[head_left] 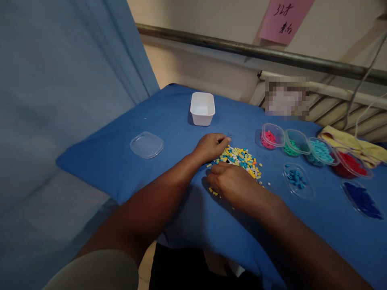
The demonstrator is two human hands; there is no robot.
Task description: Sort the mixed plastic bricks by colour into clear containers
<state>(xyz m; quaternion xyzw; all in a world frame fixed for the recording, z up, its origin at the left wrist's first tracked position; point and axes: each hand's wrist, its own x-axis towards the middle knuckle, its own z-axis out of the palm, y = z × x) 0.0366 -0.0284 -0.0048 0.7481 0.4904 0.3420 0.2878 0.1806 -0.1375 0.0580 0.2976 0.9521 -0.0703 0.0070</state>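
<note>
A heap of small mixed-colour pieces (242,158), yellow, white, blue and green, lies on the blue tablecloth (187,213). My left hand (211,146) rests at the heap's left edge with its fingers curled onto the pieces. My right hand (232,183) lies palm down on the near side of the heap, fingers bent and pressed together at the pieces. What either hand holds, if anything, is hidden under the fingers.
A white tub (202,108) stands at the back; a clear lid (146,144) lies to the left. Clear dishes at the right hold sorted pieces: pink (272,135), green (295,142), teal (321,151), red (352,164), blue (298,179), dark blue (362,199). A blue curtain (60,100) hangs left.
</note>
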